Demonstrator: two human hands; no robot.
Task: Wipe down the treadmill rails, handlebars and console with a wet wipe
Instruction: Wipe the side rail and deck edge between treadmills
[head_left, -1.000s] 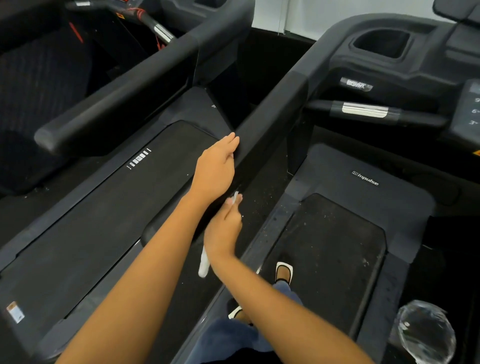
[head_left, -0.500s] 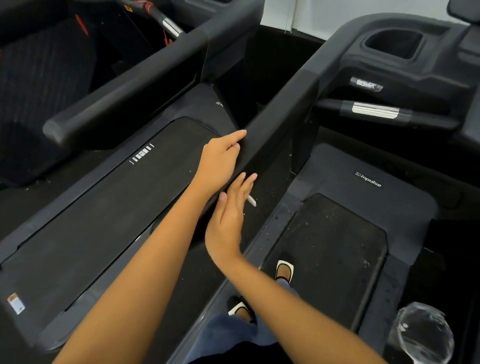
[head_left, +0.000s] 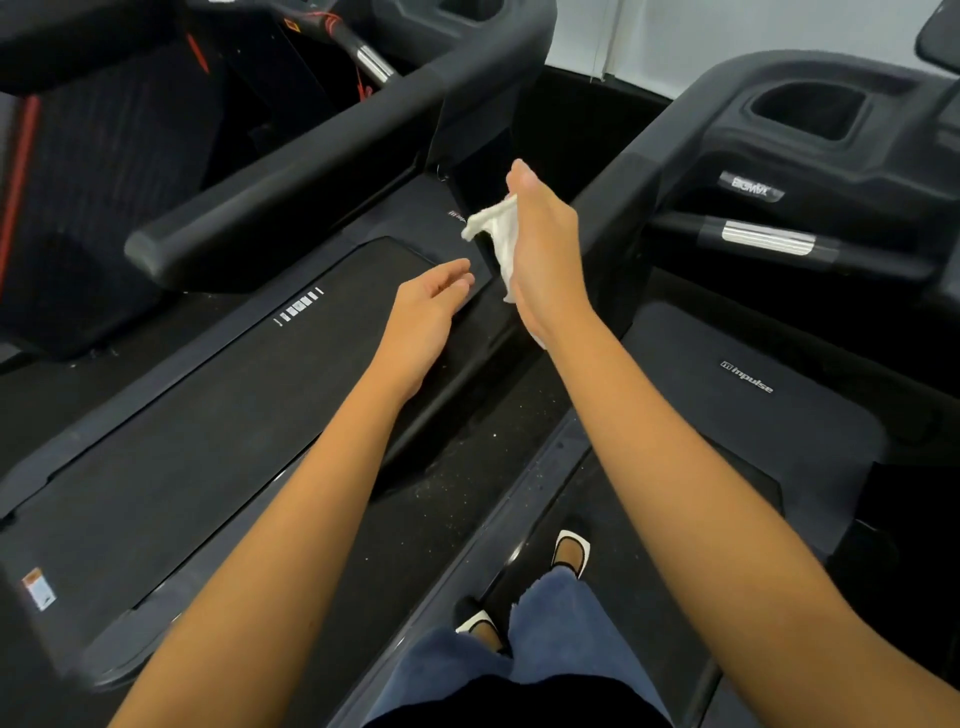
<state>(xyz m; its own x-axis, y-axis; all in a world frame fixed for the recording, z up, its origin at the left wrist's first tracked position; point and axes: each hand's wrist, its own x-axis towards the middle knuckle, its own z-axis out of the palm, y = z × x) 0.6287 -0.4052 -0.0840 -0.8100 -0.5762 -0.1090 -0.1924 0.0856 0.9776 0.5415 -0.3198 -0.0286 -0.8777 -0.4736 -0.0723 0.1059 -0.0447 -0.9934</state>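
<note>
Both forearms are bare and extend forward from the lower edge, converging toward the hands. Left hand (head_left: 428, 306): the lower of the two, wrist straight, fingers loosely curved, holding nothing. Right hand (head_left: 543, 244): raised higher, just beside the left without touching it, back toward the camera. It holds a white wet wipe (head_left: 493, 231), which hangs from its palm side.

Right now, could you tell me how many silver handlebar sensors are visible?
2 silver sensors: one on the left treadmill's bar, one on the right treadmill's bar; more may be hidden.
</note>
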